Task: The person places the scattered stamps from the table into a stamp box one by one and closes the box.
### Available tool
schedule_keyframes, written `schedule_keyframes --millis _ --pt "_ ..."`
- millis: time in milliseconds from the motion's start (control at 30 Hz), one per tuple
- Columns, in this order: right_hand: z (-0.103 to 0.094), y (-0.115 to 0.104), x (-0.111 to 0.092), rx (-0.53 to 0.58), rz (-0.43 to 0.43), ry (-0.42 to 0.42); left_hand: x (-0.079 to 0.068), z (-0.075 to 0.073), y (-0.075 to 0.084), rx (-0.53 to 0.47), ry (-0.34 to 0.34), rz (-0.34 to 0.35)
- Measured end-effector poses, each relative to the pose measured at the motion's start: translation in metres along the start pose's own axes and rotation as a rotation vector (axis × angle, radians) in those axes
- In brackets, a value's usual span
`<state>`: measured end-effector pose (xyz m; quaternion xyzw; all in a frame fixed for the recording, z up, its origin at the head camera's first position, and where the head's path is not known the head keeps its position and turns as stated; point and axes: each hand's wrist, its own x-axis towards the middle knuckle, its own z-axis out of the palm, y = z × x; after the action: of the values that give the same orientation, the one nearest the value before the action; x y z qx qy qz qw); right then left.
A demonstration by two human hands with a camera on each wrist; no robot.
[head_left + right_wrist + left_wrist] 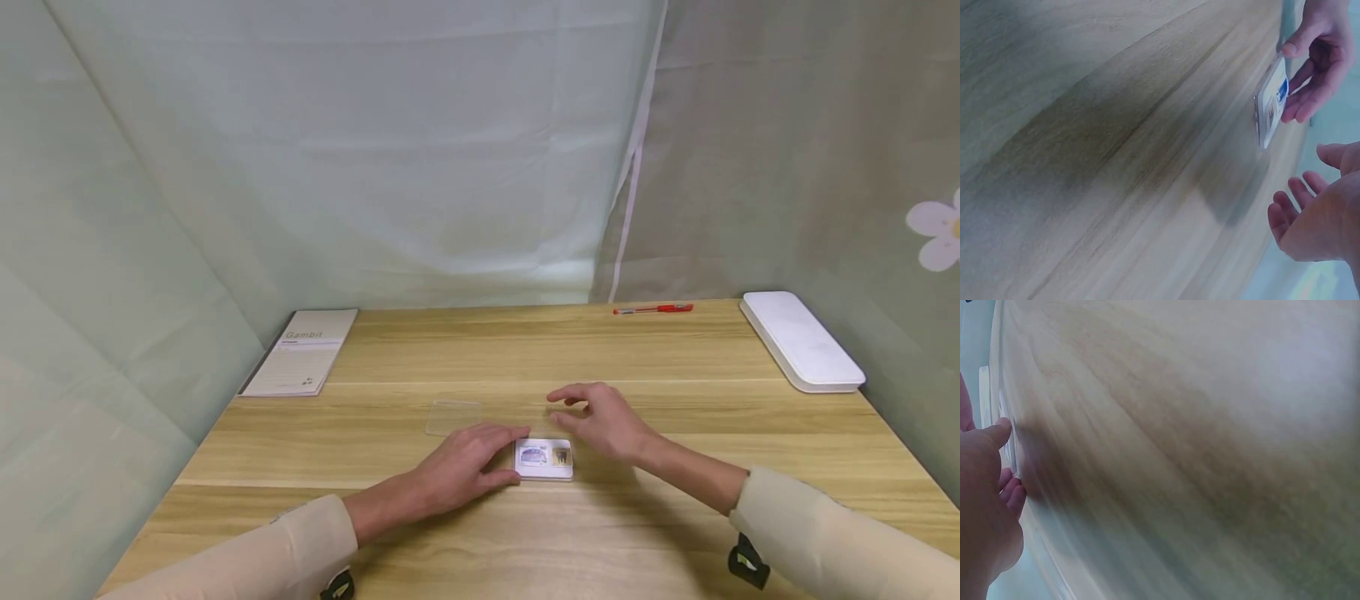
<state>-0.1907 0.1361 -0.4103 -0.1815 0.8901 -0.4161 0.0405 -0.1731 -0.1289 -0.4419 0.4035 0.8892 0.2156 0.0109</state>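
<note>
A small flat white case (544, 472) with two little stamp-like pictures on its face lies on the wooden table. My left hand (465, 468) holds it by its left end, thumb at the near corner and forefinger at the far one. The right wrist view shows the same case (1270, 103) edge-on between that thumb and the fingers. My right hand (603, 421) hovers just beyond the case to the right, its fingers loosely bent and holding nothing. Behind the left hand lies a thin clear plastic plate (453, 417).
A notebook (303, 354) lies at the back left of the table (480, 350). Near the back edge is a red pen (654, 309). A white rounded box (802, 342) sits at the back right. Curtains (375, 150) hang close around the table.
</note>
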Motion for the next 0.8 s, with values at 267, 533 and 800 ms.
schedule_keyframes --millis 267,533,800 --pt "-0.002 -0.001 0.001 -0.027 -0.026 -0.029 -0.001 -0.004 -0.001 0.006 -0.003 -0.020" --pt "0.003 -0.001 0.004 0.047 -0.053 -0.097 -0.006 -0.018 -0.009 0.025 0.018 -0.030" --pt "0.013 -0.005 0.008 0.081 -0.088 -0.146 -0.012 -0.032 -0.020 0.052 0.068 -0.048"
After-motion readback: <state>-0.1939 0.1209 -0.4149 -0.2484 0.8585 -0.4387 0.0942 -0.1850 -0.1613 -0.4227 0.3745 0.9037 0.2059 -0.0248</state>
